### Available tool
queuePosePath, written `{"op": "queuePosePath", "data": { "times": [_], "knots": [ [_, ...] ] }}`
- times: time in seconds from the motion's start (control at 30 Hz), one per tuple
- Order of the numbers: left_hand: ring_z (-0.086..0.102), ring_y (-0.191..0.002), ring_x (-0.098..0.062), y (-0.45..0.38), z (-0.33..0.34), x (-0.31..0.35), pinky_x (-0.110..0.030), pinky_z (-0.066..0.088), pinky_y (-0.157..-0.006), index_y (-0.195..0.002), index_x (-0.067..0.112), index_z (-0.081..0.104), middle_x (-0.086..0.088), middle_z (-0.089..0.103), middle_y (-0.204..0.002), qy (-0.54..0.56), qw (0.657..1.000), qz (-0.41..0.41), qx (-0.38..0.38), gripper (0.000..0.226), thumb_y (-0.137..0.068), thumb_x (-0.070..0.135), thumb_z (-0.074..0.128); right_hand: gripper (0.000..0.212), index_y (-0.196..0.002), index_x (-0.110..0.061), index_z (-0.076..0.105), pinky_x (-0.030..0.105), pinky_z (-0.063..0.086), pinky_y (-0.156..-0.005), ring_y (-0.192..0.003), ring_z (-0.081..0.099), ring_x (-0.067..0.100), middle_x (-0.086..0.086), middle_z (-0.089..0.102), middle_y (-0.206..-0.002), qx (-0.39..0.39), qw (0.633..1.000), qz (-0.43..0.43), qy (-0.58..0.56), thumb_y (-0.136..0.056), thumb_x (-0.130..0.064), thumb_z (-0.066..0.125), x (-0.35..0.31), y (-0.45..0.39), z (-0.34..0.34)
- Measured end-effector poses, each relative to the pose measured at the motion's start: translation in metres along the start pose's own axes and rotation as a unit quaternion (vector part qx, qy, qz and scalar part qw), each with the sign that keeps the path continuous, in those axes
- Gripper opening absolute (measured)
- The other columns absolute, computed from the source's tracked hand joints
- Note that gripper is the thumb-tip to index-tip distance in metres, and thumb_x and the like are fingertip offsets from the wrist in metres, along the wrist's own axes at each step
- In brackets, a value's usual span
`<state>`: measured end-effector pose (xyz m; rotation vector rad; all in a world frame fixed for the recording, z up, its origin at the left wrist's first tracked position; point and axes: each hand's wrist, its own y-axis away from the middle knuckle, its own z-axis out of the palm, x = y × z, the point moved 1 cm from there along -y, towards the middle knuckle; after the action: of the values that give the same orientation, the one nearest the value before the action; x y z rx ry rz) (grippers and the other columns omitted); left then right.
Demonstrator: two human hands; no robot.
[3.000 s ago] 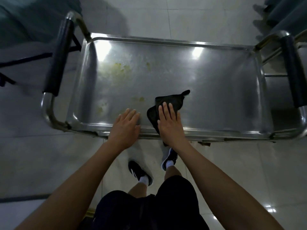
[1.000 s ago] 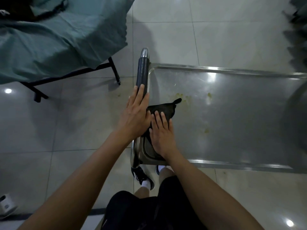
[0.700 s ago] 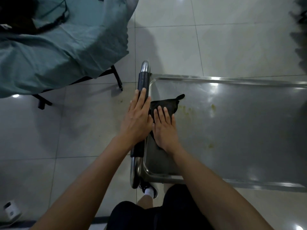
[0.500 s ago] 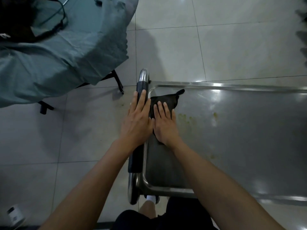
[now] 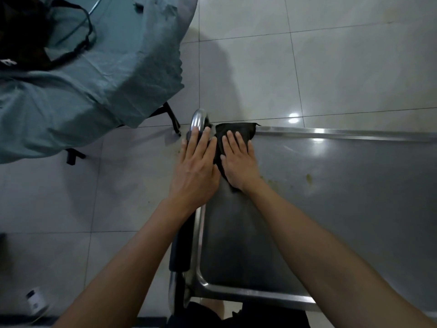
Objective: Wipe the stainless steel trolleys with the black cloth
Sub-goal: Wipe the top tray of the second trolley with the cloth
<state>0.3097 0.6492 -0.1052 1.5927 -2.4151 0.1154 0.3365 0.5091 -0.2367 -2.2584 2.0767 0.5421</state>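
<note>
The right hand (image 5: 238, 162), fingers flat and straight, has pushed the black cloth (image 5: 233, 132) up the left side of the trolley (image 5: 343, 209) over the past second, and the cloth now sits in the far left corner, its edge riding onto the far rim. The left hand (image 5: 195, 169) lies flat, fingers extended, on the black handle (image 5: 181, 247), having slid along with it. That left strip looks covered; yellowish stains (image 5: 308, 178) further right remain to be wiped
</note>
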Motion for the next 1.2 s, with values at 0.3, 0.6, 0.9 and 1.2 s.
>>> {"op": "queuePosePath", "data": {
  "times": [0.3, 0.6, 0.9, 1.2],
  "knots": [
    [0.007, -0.151, -0.027, -0.023, 0.016, 0.044, -0.052, 0.014, -0.121, -0.151, 0.009, 0.028, -0.012, 0.022, -0.160, -0.022, 0.998, 0.051, -0.024, 0.062, -0.095, 0.023, 0.050, 0.062, -0.160, -0.014, 0.010, 0.051, 0.010, -0.124, -0.155, -0.002, 0.024, 0.005, 0.003, -0.168, 0.034, 0.998, 0.038, 0.022, -0.105, -0.040, 0.024, 0.074, 0.026, -0.011],
    [0.003, -0.151, -0.023, -0.035, 0.051, 0.104, -0.048, 0.014, -0.122, -0.155, 0.014, 0.018, -0.007, 0.015, -0.163, 0.018, 0.991, 0.085, -0.105, 0.066, -0.098, 0.031, 0.046, 0.062, -0.160, -0.012, 0.012, 0.052, 0.011, -0.123, -0.155, 0.000, 0.025, 0.006, 0.004, -0.168, 0.063, 0.991, 0.122, 0.009, -0.106, -0.038, 0.026, 0.166, 0.065, -0.028],
    [0.007, -0.151, -0.022, -0.037, 0.065, 0.131, -0.045, 0.015, -0.122, -0.155, 0.014, 0.021, -0.006, 0.020, -0.162, 0.037, 0.985, 0.108, -0.126, 0.064, -0.098, 0.030, 0.046, 0.060, -0.159, -0.013, 0.015, 0.051, 0.012, -0.123, -0.155, 0.003, 0.024, 0.005, 0.008, -0.168, 0.087, 0.977, 0.196, -0.001, -0.106, -0.037, 0.028, 0.240, 0.106, -0.041],
    [0.007, -0.151, -0.022, -0.007, 0.066, 0.120, -0.044, 0.014, -0.122, -0.155, 0.016, 0.020, -0.004, 0.018, -0.163, 0.035, 0.982, 0.124, -0.141, 0.062, -0.100, 0.033, 0.042, 0.061, -0.160, -0.013, 0.009, 0.051, 0.009, -0.124, -0.155, -0.003, 0.024, 0.006, 0.002, -0.168, 0.073, 0.972, 0.223, 0.025, -0.106, -0.038, 0.023, 0.228, 0.157, -0.029]
  ]
}}
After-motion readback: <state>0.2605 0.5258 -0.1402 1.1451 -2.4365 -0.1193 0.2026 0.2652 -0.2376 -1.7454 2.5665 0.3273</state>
